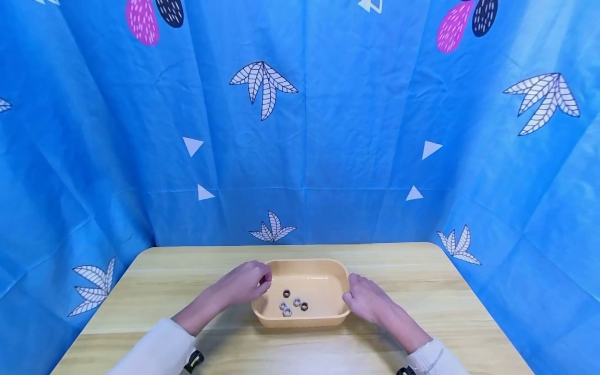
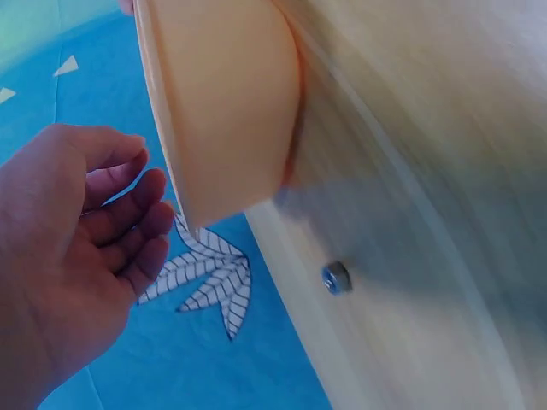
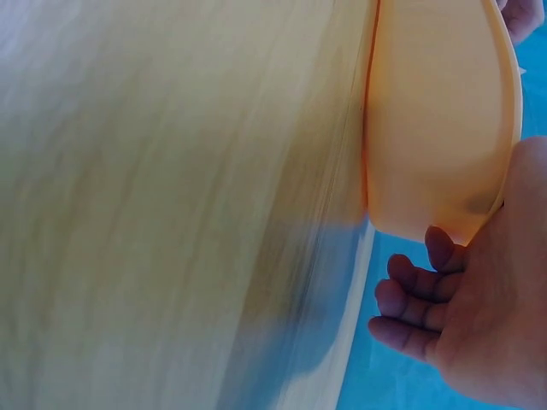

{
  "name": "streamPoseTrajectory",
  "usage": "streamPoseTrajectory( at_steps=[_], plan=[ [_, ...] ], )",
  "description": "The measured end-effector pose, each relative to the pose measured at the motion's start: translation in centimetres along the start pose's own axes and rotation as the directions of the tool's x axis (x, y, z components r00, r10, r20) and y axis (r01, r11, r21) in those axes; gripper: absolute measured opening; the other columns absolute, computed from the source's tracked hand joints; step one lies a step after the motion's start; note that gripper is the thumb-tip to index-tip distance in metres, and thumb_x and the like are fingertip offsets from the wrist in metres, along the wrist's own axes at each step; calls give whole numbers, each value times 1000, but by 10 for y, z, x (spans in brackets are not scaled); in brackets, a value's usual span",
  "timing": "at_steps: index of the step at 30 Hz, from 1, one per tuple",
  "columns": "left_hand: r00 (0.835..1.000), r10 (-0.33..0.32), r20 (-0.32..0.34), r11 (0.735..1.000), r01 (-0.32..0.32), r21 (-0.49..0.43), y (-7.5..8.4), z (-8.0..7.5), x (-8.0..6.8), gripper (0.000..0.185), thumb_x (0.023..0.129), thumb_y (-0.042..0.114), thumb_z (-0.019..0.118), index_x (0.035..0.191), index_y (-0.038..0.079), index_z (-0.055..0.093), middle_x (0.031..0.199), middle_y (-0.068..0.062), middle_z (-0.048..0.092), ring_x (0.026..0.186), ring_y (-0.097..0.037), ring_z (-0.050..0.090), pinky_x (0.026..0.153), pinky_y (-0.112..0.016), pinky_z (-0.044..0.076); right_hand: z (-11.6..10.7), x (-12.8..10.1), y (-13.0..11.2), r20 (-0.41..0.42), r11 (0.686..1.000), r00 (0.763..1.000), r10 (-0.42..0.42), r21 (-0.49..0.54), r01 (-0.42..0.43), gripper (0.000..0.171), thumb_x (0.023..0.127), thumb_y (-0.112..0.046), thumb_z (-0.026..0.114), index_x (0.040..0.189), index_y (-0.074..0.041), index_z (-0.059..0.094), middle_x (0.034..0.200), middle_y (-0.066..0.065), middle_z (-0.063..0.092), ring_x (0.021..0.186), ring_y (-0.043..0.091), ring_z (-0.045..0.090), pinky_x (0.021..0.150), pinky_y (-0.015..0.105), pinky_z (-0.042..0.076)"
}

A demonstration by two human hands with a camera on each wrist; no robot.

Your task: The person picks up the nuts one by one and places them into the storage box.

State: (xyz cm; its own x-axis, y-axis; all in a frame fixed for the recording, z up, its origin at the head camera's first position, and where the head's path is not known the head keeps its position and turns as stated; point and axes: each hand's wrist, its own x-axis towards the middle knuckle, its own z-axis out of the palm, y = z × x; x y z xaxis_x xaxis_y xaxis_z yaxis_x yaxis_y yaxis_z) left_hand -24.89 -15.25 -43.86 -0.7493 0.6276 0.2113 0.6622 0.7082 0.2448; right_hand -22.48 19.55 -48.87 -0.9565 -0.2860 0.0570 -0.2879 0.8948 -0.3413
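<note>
A peach-coloured plastic tray (image 1: pixel 300 322) stands on the wooden table, with several small metal nuts (image 1: pixel 287 311) on its floor. My right hand (image 1: pixel 372 299) grips the tray's right rim; in the right wrist view its fingers (image 3: pixel 440 249) lie at the outer wall. Over the tray's left rim hovers my left hand (image 1: pixel 244 284), its fingers bent and its thumb laid close to the index finger. I cannot tell whether something small is between those fingertips. One more nut (image 2: pixel 336 278) lies on the table outside the tray in the left wrist view.
The light wood table (image 1: pixel 187 260) has rounded far corners. Behind it and at both sides hangs a blue curtain (image 1: pixel 347 156) printed with leaves and triangles. Long white sleeves (image 1: pixel 157 349) cover the forearms, with a dark band (image 1: pixel 194 360) at the left wrist.
</note>
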Motion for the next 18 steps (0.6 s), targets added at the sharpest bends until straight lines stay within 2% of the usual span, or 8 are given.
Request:
streamPoseTrajectory(
  at_steps=[4,10,18],
  plan=[
    [998,-54,-32,998,53,-20,-9,0,-10,15,95,10,65,82,16,66,74,10,59,69,-3,50,63,-19,48,1,0,-1,-12,1000,1000,-9,-13,9,15,96,-21,54,99,-7,56,81,1,50,73,17,46,68,35,42],
    [987,-156,-36,987,154,-52,-23,-1,-22,13,94,10,65,82,17,66,77,9,58,71,-5,50,63,-18,47,1,0,0,-15,1000,1000,-9,-14,8,15,96,-21,55,99,-7,56,82,1,51,73,17,46,68,35,42],
    [972,-226,-68,974,223,-49,-43,6,-36,5,92,11,70,95,10,73,88,5,68,83,-7,59,75,-27,57,2,1,2,-4,1000,1000,1,-13,-1,17,97,-22,55,102,-6,56,83,1,51,73,17,47,68,35,43]
  ],
)
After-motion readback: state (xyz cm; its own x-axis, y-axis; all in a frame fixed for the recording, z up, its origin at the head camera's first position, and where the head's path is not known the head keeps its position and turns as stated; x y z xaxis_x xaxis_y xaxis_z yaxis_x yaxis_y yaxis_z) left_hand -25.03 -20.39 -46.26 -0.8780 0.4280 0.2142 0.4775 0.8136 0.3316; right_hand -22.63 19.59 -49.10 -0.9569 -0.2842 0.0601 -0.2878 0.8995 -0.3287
